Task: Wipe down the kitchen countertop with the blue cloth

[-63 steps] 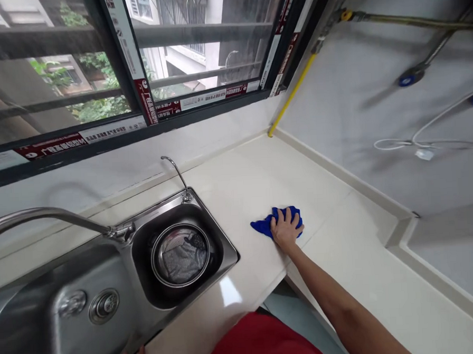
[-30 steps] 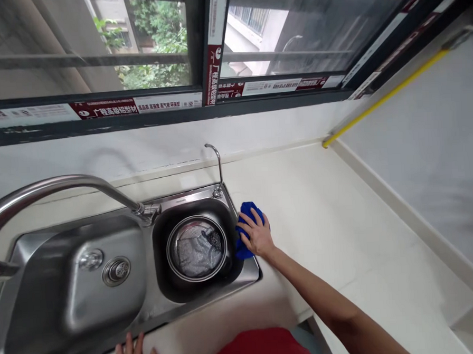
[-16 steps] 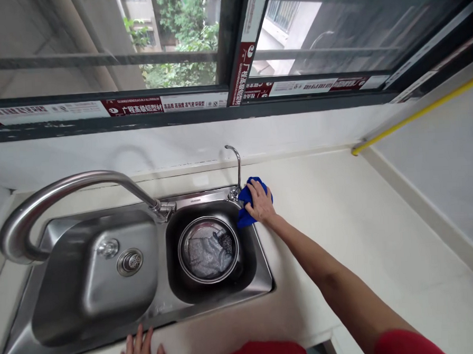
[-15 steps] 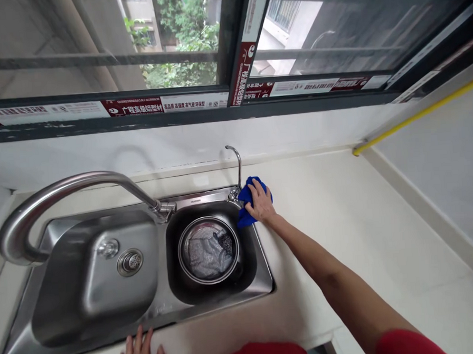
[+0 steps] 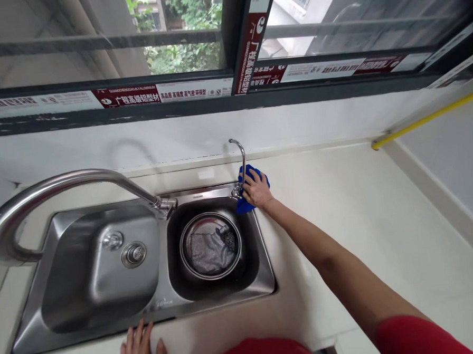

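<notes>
My right hand [image 5: 258,190] presses a bunched blue cloth [image 5: 246,206] onto the counter and sink rim at the far right corner, right beside the small thin faucet [image 5: 243,163]. Its fingers lie over the cloth, which shows on both sides of them. My left hand [image 5: 139,352] rests flat on the counter's front edge, holding nothing, fingertips touching the near rim of the steel double sink [image 5: 163,286]. In the right basin sits a round metal strainer [image 5: 209,215] with a wet-looking grey cloth [image 5: 212,251] inside.
A large curved faucet [image 5: 81,177] arches over the left basin, which has a drain [image 5: 133,254]. The pale countertop [image 5: 341,208] stretches right to the wall. A yellow pipe [image 5: 424,119] runs along that wall, and a dark window frame [image 5: 138,114] spans the back.
My right hand has slid the blue cloth slightly away from me, closer behind the thin faucet. The left hand stays on the edge. The view has shifted a little.
</notes>
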`<control>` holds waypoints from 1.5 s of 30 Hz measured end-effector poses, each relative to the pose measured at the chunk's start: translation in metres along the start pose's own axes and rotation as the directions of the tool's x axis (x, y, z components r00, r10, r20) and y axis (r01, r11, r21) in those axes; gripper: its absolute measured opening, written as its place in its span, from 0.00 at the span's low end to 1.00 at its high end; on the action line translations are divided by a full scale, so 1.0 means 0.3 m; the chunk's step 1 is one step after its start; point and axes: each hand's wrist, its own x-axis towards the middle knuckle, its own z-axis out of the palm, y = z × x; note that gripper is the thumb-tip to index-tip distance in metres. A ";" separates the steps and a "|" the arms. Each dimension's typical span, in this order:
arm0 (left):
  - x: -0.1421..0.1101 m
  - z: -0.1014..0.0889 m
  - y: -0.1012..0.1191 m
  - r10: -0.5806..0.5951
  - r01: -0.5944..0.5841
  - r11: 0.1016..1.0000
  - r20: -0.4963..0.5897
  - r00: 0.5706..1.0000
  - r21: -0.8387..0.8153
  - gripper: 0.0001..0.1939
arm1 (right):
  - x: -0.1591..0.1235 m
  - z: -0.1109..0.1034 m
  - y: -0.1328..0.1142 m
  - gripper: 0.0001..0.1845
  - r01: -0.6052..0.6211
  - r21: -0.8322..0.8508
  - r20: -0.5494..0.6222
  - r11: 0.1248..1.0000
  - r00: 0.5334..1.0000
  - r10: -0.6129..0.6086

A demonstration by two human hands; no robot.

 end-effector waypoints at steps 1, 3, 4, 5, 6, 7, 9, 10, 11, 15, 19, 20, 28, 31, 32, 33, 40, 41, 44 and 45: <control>0.001 -0.001 0.002 -0.005 0.005 1.000 0.002 1.000 0.001 0.26 | -0.003 -0.007 -0.005 0.20 -0.001 -0.012 0.024 1.000 1.000 0.001; 0.004 -0.003 0.005 -0.016 0.016 1.000 0.000 1.000 -0.003 0.24 | -0.012 -0.021 -0.019 0.22 -0.019 -0.042 0.073 0.999 0.997 0.022; 0.005 -0.004 0.007 -0.020 0.020 1.000 -0.005 1.000 -0.007 0.24 | -0.017 -0.029 -0.028 0.23 -0.034 -0.056 0.094 0.998 0.995 0.039; 0.006 -0.005 0.010 -0.024 0.024 1.000 -0.013 1.000 -0.013 0.24 | -0.022 -0.036 -0.037 0.24 -0.049 -0.066 0.107 0.997 0.993 0.056; 0.008 -0.006 0.012 -0.029 0.029 0.999 -0.021 0.999 -0.018 0.23 | -0.029 -0.042 -0.047 0.25 -0.062 -0.073 0.117 0.995 0.991 0.070; 0.009 -0.007 0.015 -0.034 0.033 0.999 -0.027 0.999 -0.024 0.23 | -0.037 -0.048 -0.058 0.26 -0.072 -0.078 0.123 0.994 0.989 0.082; 0.010 -0.009 0.019 -0.039 0.038 0.999 -0.033 0.999 -0.029 0.23 | -0.056 -0.055 -0.083 0.28 -0.093 -0.086 0.127 0.992 0.986 0.104; 0.011 -0.011 0.021 -0.042 0.040 0.999 -0.035 0.999 -0.031 0.23 | -0.069 -0.056 -0.095 0.29 -0.103 -0.088 0.128 0.991 0.985 0.113; 0.011 -0.012 0.022 -0.044 0.043 0.999 -0.037 0.998 -0.033 0.23 | -0.083 -0.056 -0.108 0.29 -0.109 -0.089 0.130 0.990 0.984 0.120; 0.011 -0.011 0.025 -0.065 0.062 0.997 -0.037 0.997 -0.054 0.23 | -0.155 -0.046 -0.157 0.29 -0.104 -0.082 0.133 0.991 0.985 0.114; 0.009 0.003 0.020 -0.121 0.119 0.988 -0.013 0.993 -0.099 0.23 | -0.243 -0.049 -0.186 0.29 -0.084 -0.053 0.115 0.995 0.989 0.090; 0.009 0.007 0.019 -0.132 0.130 0.986 -0.005 0.991 -0.102 0.23 | -0.268 -0.053 -0.191 0.28 -0.075 -0.044 0.116 0.996 0.990 0.079; 0.016 0.030 0.011 -0.097 0.096 0.995 -0.042 0.994 -0.035 0.26 | -0.560 -0.082 -0.240 0.20 0.057 0.074 0.124 0.996 0.990 -0.066; 0.015 0.032 0.012 -0.078 0.075 0.996 -0.075 0.994 -0.040 0.25 | -0.662 -0.083 -0.250 0.24 0.094 0.113 0.070 0.989 0.992 -0.102; 0.015 0.032 0.012 -0.069 0.065 0.997 -0.086 0.994 -0.042 0.25 | -0.682 -0.083 -0.247 0.28 0.103 0.126 0.050 0.987 0.993 -0.110; 0.014 0.032 0.013 -0.062 0.059 0.997 -0.091 0.994 -0.043 0.25 | -0.692 -0.084 -0.239 0.31 0.106 0.137 0.033 0.985 0.993 -0.111; 0.015 0.021 0.015 -0.098 0.097 0.995 -0.041 0.994 -0.040 0.24 | -0.546 -0.073 -0.173 0.32 0.030 0.162 0.027 0.986 0.999 -0.035; 0.014 0.021 0.014 -0.101 0.100 0.994 -0.036 0.994 -0.041 0.25 | -0.514 -0.071 -0.168 0.32 0.012 0.155 0.027 0.988 0.999 -0.016; 0.010 0.024 0.009 -0.110 0.108 0.993 -0.029 0.994 -0.052 0.25 | -0.426 -0.063 -0.156 0.30 -0.019 0.126 0.020 0.992 1.000 0.016; 0.007 0.025 0.007 -0.115 0.114 0.992 -0.027 0.993 -0.056 0.25 | -0.398 -0.061 -0.150 0.29 -0.022 0.116 0.014 0.993 1.000 0.021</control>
